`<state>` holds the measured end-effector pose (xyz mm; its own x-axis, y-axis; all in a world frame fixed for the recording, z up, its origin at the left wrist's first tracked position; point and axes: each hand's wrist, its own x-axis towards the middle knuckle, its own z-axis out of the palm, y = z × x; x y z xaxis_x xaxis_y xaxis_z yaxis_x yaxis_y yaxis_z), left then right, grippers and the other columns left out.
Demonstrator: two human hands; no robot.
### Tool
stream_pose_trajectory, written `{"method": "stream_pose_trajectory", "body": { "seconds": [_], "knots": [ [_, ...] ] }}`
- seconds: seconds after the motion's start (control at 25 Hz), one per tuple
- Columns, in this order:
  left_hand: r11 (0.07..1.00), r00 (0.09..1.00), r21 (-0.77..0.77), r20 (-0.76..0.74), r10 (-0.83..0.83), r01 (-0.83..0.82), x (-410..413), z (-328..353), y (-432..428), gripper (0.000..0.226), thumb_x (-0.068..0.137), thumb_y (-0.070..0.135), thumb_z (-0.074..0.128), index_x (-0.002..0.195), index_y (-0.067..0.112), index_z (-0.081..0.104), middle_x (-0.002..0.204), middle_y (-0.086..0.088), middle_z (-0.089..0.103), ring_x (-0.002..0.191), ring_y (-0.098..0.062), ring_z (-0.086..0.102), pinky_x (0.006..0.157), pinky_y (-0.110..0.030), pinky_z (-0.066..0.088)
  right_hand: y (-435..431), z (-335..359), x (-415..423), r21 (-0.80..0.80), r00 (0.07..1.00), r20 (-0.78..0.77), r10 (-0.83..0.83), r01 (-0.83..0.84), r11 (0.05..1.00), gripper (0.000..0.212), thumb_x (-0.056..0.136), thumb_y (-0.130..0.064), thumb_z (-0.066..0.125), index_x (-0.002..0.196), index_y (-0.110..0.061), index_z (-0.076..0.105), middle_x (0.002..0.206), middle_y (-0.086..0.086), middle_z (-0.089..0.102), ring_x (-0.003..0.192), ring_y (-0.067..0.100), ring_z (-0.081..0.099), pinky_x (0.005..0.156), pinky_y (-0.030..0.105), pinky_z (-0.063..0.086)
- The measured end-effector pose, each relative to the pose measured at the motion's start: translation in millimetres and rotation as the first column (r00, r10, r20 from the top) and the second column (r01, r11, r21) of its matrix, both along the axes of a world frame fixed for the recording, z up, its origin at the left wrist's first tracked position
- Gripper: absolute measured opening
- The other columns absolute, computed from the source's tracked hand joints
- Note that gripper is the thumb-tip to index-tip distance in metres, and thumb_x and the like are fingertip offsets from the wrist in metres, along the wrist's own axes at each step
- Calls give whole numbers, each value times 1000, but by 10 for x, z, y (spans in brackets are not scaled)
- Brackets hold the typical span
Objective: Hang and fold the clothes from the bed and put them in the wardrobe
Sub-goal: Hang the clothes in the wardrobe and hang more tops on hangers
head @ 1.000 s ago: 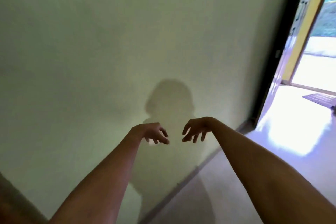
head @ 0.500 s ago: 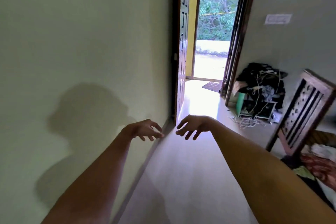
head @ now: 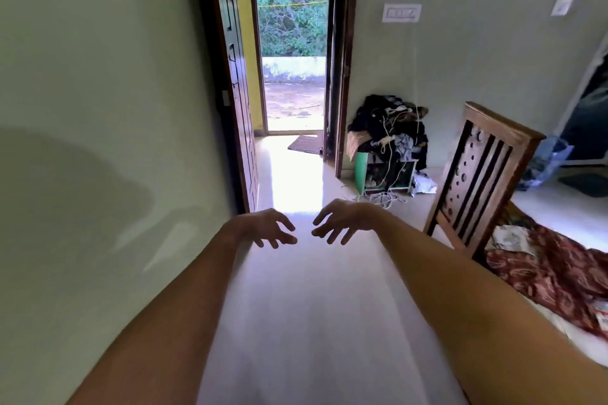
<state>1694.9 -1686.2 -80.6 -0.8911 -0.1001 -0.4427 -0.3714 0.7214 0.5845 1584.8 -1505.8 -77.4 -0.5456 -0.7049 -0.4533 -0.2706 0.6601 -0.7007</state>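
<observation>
Colours in the room
The wall (head: 98, 76) is pale green, the floor (head: 312, 306) white, the door (head: 237, 108) dark brown. The cloth (head: 552, 273) is dark red with pale swirls. The bed end (head: 480, 168) is brown with dots and stripes. The clothes pile (head: 388, 125) is mostly black.

View pans right: 1 s ago mostly bare wall, doorway (head: 292, 43) clipped at right edge; now doorway sits centre-left, upright. Shadow (head: 65, 191) on wall slides from centre to far left. Clothes pile (head: 390, 128) and bed footboard (head: 477, 174), entering at right 0.5 s ago, now further into frame. Newly in view: red patterned cloth (head: 552, 270) on bed, second wall plate (head: 563, 6), dark opening (head: 589, 115) at far right. Left hand (head: 263, 228) and right hand (head: 342, 222): fingers more splayed than 1 s ago, backdrop now floor instead of wall.
</observation>
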Motion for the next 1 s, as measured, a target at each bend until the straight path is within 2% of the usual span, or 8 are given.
{"method": "stream_pose_trajectory", "body": {
  "seconds": [0.12,0.24,0.36,0.52,0.64,0.76,0.88,1.0],
  "knots": [
    [994,995,16,3,-104,104,-728,93,-456,46,84,34,68,123,14,57,114,-13,65,87,-22,61,74,-32,48,-395,74,-520,23,997,23,-67,66,998,48,83,-28,73,123,-7,56,103,11,65,88,26,66,76,37,54],
    [985,986,-15,-4,-169,169,-1318,103,-750,42,88,30,63,125,13,54,119,-12,64,90,-20,59,83,-36,47,-651,73,-981,35,993,22,-120,119,992,50,83,-28,72,125,-8,54,102,9,65,89,25,66,79,39,55],
    [964,960,6,86,-267,267,-1971,-70,-963,39,91,26,57,128,12,52,122,-13,62,88,-17,57,84,-34,46,-857,-73,-1575,100,984,66,-164,157,983,54,82,-28,73,128,-7,52,98,7,66,89,25,66,80,40,55],
    [946,945,-30,57,-322,324,-2930,-222,-1219,34,92,21,55,126,13,53,119,-11,64,83,-14,57,91,-39,47,-1057,-286,-2514,135,968,100,-231,217,967,54,83,-27,72,129,-7,51,104,9,66,94,27,65,85,44,54],
    [939,937,-13,68,-343,345,-3846,-279,-1406,35,92,20,57,126,12,54,120,-13,64,87,-17,59,89,-39,47,-1259,-377,-3360,147,962,104,-252,235,961,53,84,-26,72,129,-7,51,113,12,65,96,26,64,87,45,53],
    [931,929,-19,78,-362,365,-4839,-187,-1552,38,91,22,58,127,10,53,121,-15,63,89,-19,58,82,-35,45,-1428,-307,-4265,130,950,135,-281,264,956,55,84,-26,71,131,-7,50,99,5,65,90,24,64,82,42,52],
    [927,927,-35,31,-373,374,-5664,-106,-1633,38,91,22,58,127,11,52,120,-14,63,89,-20,56,86,-38,45,-1510,-225,-5038,114,949,102,-298,286,951,52,85,-26,70,129,-9,50,97,3,64,86,21,64,81,40,52],
    [907,905,-12,86,-418,420,-6503,-210,-1700,35,93,22,56,126,12,53,121,-15,63,90,-22,57,83,-35,43,-1582,-275,-5783,143,942,126,-311,293,945,48,84,-26,71,126,-10,52,87,0,65,72,15,65,80,40,52]
  ]
}}
